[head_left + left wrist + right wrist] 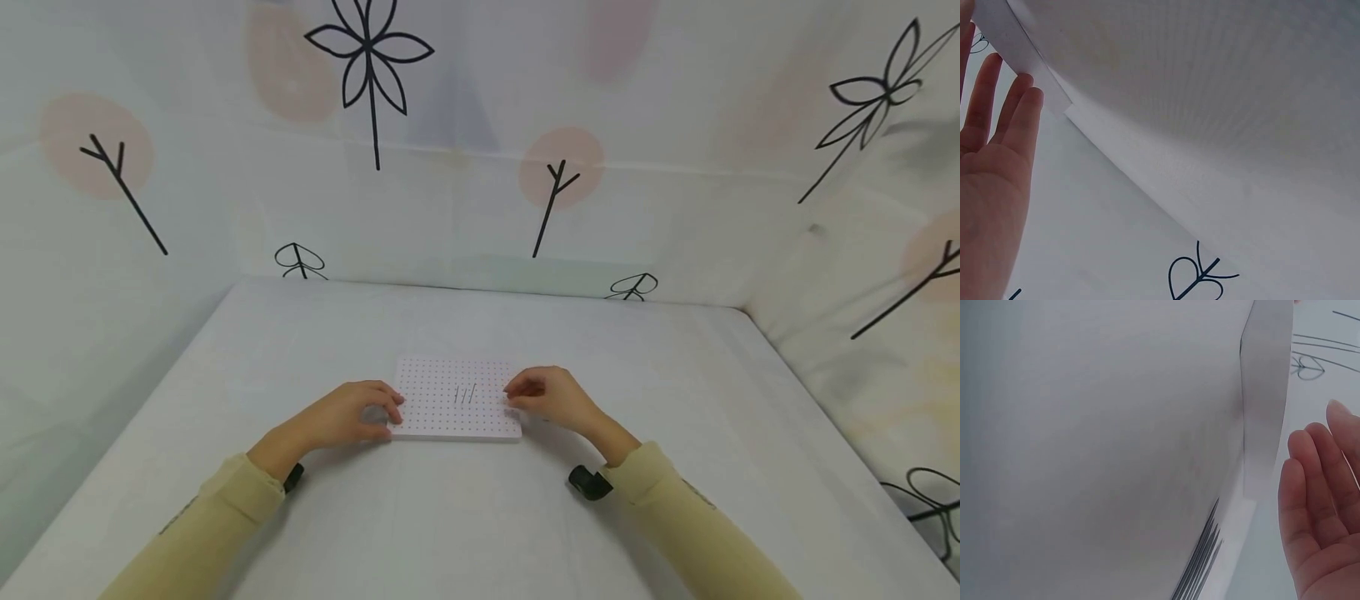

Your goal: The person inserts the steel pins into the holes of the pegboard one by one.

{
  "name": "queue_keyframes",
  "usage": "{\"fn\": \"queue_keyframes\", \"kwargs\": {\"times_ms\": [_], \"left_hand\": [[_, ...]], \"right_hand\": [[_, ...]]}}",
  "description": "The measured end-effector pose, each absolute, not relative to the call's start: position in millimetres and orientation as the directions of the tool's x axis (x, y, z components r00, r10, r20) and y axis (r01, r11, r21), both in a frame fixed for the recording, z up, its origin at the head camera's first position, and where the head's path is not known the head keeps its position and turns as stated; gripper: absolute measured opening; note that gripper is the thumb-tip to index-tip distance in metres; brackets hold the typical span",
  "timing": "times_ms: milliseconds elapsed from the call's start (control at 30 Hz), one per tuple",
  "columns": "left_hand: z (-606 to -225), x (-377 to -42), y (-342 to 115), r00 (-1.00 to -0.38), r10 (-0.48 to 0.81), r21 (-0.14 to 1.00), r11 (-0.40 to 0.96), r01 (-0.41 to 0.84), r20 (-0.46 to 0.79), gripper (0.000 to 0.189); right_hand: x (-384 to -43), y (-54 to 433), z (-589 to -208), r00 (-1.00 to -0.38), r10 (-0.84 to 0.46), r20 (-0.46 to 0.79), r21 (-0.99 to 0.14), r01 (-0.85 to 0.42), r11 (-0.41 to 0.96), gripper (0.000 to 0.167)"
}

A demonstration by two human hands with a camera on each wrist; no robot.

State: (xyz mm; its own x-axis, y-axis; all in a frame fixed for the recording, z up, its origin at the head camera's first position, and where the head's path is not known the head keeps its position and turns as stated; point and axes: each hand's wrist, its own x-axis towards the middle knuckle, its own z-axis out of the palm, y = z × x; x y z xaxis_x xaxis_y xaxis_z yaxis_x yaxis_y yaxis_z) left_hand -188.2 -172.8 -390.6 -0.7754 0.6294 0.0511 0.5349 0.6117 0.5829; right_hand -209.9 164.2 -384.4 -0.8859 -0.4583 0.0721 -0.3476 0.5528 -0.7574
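Note:
A white pegboard (431,421) with a grid of small holes lies flat on the white table. Three thin dark pins (464,395) stand side by side, slightly slanted, near its middle. My left hand (348,415) is at the board's left edge, fingertips on the edge and thumb by the front corner. In the left wrist view, the fingers (1019,119) look nearly straight against the board's side (1025,59). Over the right edge is my right hand (551,396), its fingers loosely bent. The right wrist view shows these fingers (1316,494) beside the board's side (1266,394), holding nothing.
A white cloth covers the table (450,525). Behind and beside it hang white curtains (465,208) with black plant drawings and pale coloured spots. A black wrist device (589,482) sits under the right sleeve cuff, another dark one (293,477) under the left.

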Motion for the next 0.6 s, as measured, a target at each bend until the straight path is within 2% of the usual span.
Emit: {"fn": "queue_keyframes", "kwargs": {"times_ms": [333, 600], "left_hand": [[-391, -188, -173, -0.768, 0.638, 0.592, 0.597, 0.541, 0.059, 0.016], [-390, -188, -173, -0.767, 0.639, 0.588, 0.600, 0.543, 0.056, 0.016]], "right_hand": [[-209, 179, -386, -0.901, -0.431, 0.047, -0.756, -0.314, 0.575, 0.014], [-207, 190, -388, -0.903, -0.422, 0.082, -0.744, -0.338, 0.577, 0.012]]}}
